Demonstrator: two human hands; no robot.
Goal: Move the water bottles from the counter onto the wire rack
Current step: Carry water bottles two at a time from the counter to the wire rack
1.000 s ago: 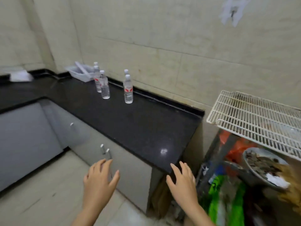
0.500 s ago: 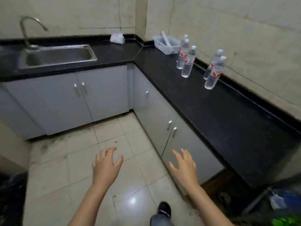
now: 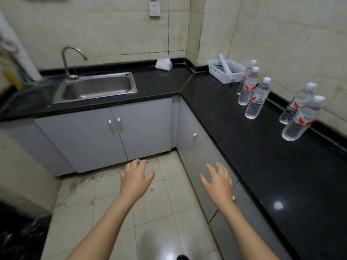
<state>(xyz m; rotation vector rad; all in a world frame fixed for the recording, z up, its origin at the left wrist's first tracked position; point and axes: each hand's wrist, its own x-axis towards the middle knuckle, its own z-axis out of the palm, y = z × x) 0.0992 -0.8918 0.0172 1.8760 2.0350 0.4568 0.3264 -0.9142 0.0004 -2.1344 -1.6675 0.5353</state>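
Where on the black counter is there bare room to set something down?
Free: black stone counter this side of the nearest clear water bottle; also the corner between steel sink and white plastic basket. Crowded: the wall side, with five bottles.

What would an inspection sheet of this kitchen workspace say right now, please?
Surface: black L-shaped counter, glossy.
Job's things: five bottles upright on the counter, three beside the basket, two apart and nearer; rack not in view.
Clutter: basket with a white roll in it; white pack near the corner.
Grips: left hand and right hand open, empty, held out low.
Cables: nothing seen.
Surroundings: sink, tap, socket, grey cabinets, tiled floor.
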